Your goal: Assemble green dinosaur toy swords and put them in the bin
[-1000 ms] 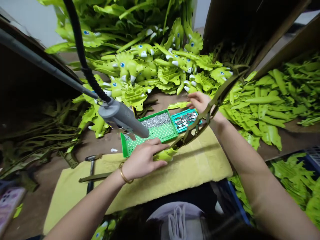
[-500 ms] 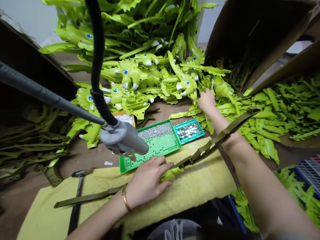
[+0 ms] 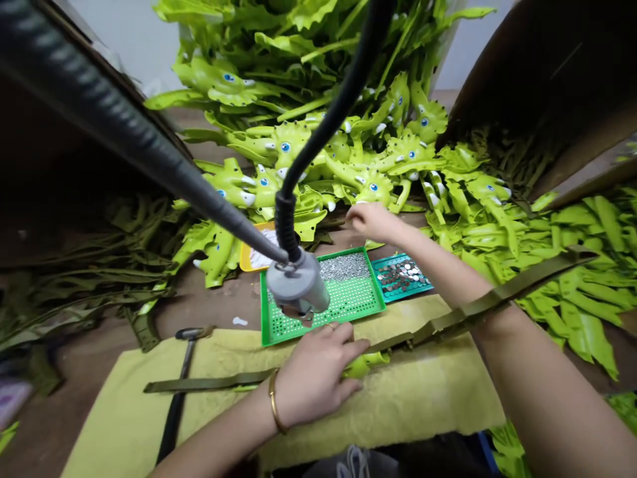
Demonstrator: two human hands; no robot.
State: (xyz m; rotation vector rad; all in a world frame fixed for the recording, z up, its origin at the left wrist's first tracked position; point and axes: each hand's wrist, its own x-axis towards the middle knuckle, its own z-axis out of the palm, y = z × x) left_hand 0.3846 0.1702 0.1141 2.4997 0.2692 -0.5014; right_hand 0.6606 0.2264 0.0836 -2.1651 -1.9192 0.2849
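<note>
My left hand point(image 3: 321, 372) presses on a long toy part made of an olive-green strip point(image 3: 462, 315) and a lime-green plastic piece point(image 3: 367, 365), lying over a yellow towel point(image 3: 428, 378). The strip runs from beneath my left wrist up to the right, across my right forearm. My right hand point(image 3: 373, 222) is beyond the trays, in front of the pile of lime-green triceratops parts point(image 3: 373, 186). Its fingers are curled, and whatever may be in them is hidden. A grey cylindrical tool point(image 3: 298, 285) hangs from a black cable just above my left hand.
A green perforated tray point(image 3: 343, 302) holds small metal pieces. Beside it are a teal tray point(image 3: 403, 275) of metal discs and a yellow tray point(image 3: 249, 255) with white pieces. A hammer point(image 3: 184, 365) lies on the towel's left. Olive strips point(image 3: 74, 285) and lime-green strips point(image 3: 582, 265) heap at both sides.
My right hand has come away from the triceratops parts, moving left and nearer to the trays. The left hand keeps its hold on the toy part. The whole view has shifted.
</note>
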